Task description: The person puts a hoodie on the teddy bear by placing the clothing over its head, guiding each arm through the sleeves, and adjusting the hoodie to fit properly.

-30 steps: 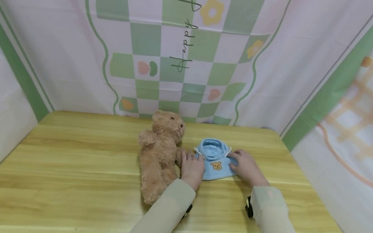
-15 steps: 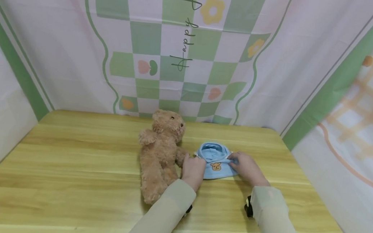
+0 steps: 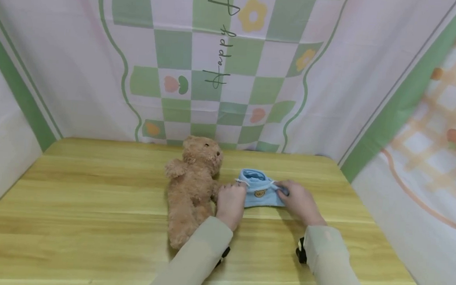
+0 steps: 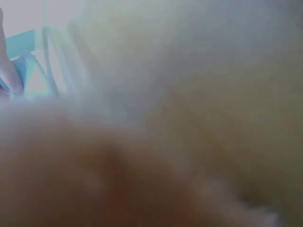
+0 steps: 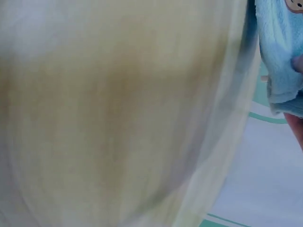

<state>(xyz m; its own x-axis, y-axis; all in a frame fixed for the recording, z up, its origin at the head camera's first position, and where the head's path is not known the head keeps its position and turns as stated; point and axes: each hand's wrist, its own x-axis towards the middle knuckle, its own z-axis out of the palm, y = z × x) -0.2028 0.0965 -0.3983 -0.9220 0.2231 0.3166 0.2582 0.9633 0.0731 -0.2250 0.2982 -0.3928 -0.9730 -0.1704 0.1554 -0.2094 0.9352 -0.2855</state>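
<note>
A small light-blue doll hoodie (image 3: 265, 201) with a bear-face patch and white cords is held up between both hands. My left hand (image 3: 231, 204) grips its left side, fingers curled over the cloth. On the opposite side, my right hand (image 3: 299, 202) pinches the fabric between thumb and fingers. The right wrist view catches the fuzzy sleeve side of the hoodie (image 5: 281, 52) at the upper right edge. Left of the left hand lies a brown teddy bear (image 3: 193, 188) on its back, head toward the wall. A blur fills most of the left wrist view.
The wooden table (image 3: 87, 221) carries the bear and hoodie. A checkered green-and-white curtain (image 3: 206, 52) hangs behind its far edge, and patterned cloth (image 3: 443, 131) hangs on the right.
My left fingers have curled onto the hoodie's edge. Its lower hem has come up and its neck opening looks narrower. The bear stays in place; the head view has shifted slightly.
</note>
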